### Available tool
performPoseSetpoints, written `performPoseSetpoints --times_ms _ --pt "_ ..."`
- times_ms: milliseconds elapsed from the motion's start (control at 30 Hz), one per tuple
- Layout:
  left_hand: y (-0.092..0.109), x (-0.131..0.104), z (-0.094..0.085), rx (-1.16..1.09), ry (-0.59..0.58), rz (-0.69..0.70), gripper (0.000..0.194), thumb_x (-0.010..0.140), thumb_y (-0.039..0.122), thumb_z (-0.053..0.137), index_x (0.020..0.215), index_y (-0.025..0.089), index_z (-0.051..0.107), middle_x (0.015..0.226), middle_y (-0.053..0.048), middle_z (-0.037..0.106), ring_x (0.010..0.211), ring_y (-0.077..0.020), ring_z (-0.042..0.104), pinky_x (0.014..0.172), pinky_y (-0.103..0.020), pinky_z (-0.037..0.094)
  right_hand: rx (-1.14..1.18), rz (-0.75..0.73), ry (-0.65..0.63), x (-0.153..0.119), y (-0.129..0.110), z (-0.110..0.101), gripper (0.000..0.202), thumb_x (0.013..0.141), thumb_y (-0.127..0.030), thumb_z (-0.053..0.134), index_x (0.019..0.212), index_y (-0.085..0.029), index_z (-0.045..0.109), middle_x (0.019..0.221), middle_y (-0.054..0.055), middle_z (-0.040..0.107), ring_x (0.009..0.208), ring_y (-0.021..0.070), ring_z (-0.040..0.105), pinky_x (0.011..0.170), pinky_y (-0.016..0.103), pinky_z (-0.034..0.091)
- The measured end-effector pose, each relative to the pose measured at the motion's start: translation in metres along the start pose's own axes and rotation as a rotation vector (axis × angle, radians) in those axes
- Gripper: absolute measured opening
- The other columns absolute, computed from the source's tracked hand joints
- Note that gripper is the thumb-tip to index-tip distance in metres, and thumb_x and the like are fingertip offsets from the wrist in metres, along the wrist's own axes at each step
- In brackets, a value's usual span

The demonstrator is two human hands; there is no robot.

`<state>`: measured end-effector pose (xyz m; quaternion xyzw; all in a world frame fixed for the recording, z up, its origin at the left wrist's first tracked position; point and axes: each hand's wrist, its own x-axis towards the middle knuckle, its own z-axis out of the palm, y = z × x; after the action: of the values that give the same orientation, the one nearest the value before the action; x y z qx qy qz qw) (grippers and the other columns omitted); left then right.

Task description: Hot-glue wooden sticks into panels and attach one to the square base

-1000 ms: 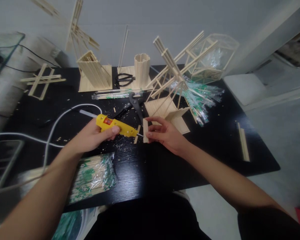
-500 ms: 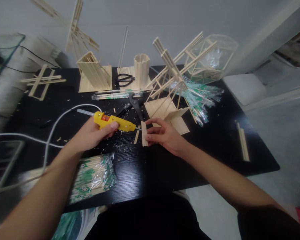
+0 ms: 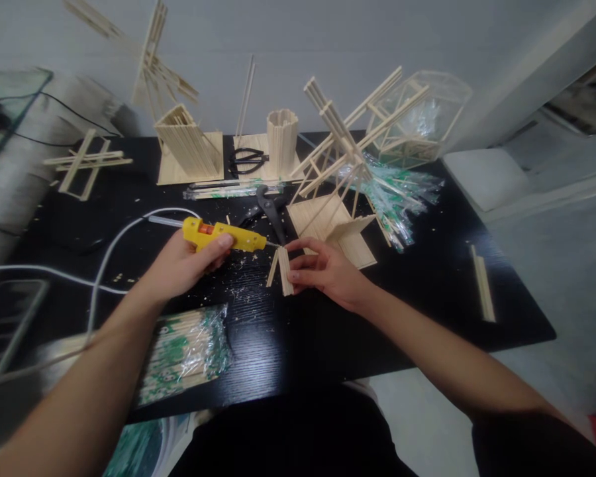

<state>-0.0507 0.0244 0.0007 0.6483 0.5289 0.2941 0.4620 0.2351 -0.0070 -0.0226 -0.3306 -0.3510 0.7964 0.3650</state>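
Note:
My left hand is closed round a yellow hot glue gun, a clear glue stick jutting from its back. The gun's nozzle points right, at the top end of a small panel of short wooden sticks. Thumb and fingers of my right hand pinch that panel by its right edge, holding it above the black table. Just left of it is a loose short stick. Black pliers lie behind the nozzle, partly over another dark tool.
A stick windmill model stands on a square base at back right. Two stick towers are at the back. A plastic-wrapped stick pack lies front left. The white cord curves across the left. Two sticks lie far right.
The glue gun has moved slightly left and up, its nozzle going from the panel's left side to its top end. The panel has turned a little, showing more of its face.

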Motion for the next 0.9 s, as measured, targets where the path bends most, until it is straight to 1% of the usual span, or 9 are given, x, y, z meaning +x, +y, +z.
performPoseSetpoints --times_ms 67,133,267,367,467,567,767,833,900 --pt "0.0 0.001 0.001 0.069 0.055 -0.015 0.049 0.091 0.063 0.064 0.07 0.019 0.06 0.06 0.001 0.057 0.052 -0.0125 0.05 0.049 -0.026 0.038 -0.02 0.001 -0.059 -0.001 0.0 0.0 0.05 0.071 -0.018 0.095 0.113 -0.021 0.067 0.083 -0.003 0.076 0.074 0.012 0.073 0.068 0.024 0.065" --pt "0.001 0.003 0.002 0.181 0.16 -0.038 0.049 0.089 0.065 0.063 0.073 0.019 0.063 0.063 0.0 0.058 0.056 -0.0147 0.053 0.054 -0.028 0.041 -0.034 0.001 -0.11 -0.001 0.0 0.0 0.049 0.072 -0.018 0.094 0.113 -0.021 0.066 0.084 -0.002 0.076 0.074 0.0122 0.073 0.068 0.024 0.065" --pt "0.005 0.006 0.003 0.46 0.312 0.05 0.042 0.093 0.061 0.056 0.093 0.02 0.066 0.081 -0.003 0.063 0.076 -0.0204 0.06 0.072 -0.033 0.047 -0.036 -0.013 -0.093 -0.001 -0.002 0.0 0.049 0.072 -0.019 0.094 0.112 -0.022 0.065 0.084 -0.003 0.075 0.074 0.0124 0.073 0.07 0.026 0.066" --pt "0.002 0.007 0.002 0.636 0.288 0.128 0.032 0.099 0.051 0.052 0.098 0.02 0.059 0.09 -0.004 0.057 0.083 -0.0217 0.058 0.081 -0.035 0.048 -0.016 -0.014 -0.021 0.0 -0.003 0.0 0.049 0.071 -0.019 0.094 0.11 -0.022 0.066 0.082 -0.005 0.074 0.073 0.0118 0.073 0.07 0.026 0.066" --pt "-0.005 0.007 0.001 0.777 0.211 0.098 0.025 0.092 0.038 0.059 0.108 0.018 0.057 0.103 -0.009 0.054 0.09 -0.0259 0.059 0.085 -0.04 0.052 -0.001 -0.012 0.039 0.0 -0.002 0.0 0.048 0.07 -0.019 0.095 0.108 -0.022 0.066 0.081 -0.005 0.073 0.073 0.0116 0.072 0.071 0.027 0.066" --pt "-0.013 0.008 0.002 0.831 0.188 0.052 0.037 0.081 0.029 0.063 0.115 0.017 0.057 0.11 -0.013 0.053 0.09 -0.0284 0.061 0.085 -0.045 0.055 -0.006 -0.014 0.077 0.001 -0.001 0.0 0.047 0.069 -0.02 0.095 0.106 -0.022 0.066 0.081 -0.004 0.073 0.071 0.0121 0.072 0.071 0.028 0.066" --pt "-0.013 0.009 0.003 0.796 0.183 0.023 0.05 0.075 0.03 0.063 0.122 0.013 0.059 0.118 -0.018 0.055 0.102 -0.0359 0.063 0.098 -0.054 0.054 0.004 -0.059 0.112 0.002 -0.001 -0.001 0.044 0.069 -0.022 0.095 0.103 -0.022 0.067 0.08 -0.004 0.074 0.069 0.0118 0.071 0.068 0.026 0.065" --pt "-0.007 0.007 0.005 0.801 0.218 0.045 0.05 0.072 0.026 0.063 0.12 0.014 0.06 0.119 -0.018 0.056 0.11 -0.0393 0.061 0.101 -0.057 0.052 0.008 -0.069 0.125 0.002 -0.001 -0.001 0.044 0.069 -0.022 0.095 0.103 -0.022 0.067 0.08 -0.004 0.074 0.07 0.012 0.071 0.067 0.026 0.065" --pt "0.001 0.002 0.008 0.817 0.272 0.14 0.051 0.07 0.021 0.062 0.121 0.016 0.06 0.124 -0.019 0.057 0.119 -0.0417 0.058 0.103 -0.06 0.049 0.005 -0.076 0.132 0.003 -0.001 -0.001 0.044 0.069 -0.022 0.095 0.102 -0.022 0.067 0.081 -0.004 0.074 0.07 0.0122 0.071 0.066 0.026 0.064"
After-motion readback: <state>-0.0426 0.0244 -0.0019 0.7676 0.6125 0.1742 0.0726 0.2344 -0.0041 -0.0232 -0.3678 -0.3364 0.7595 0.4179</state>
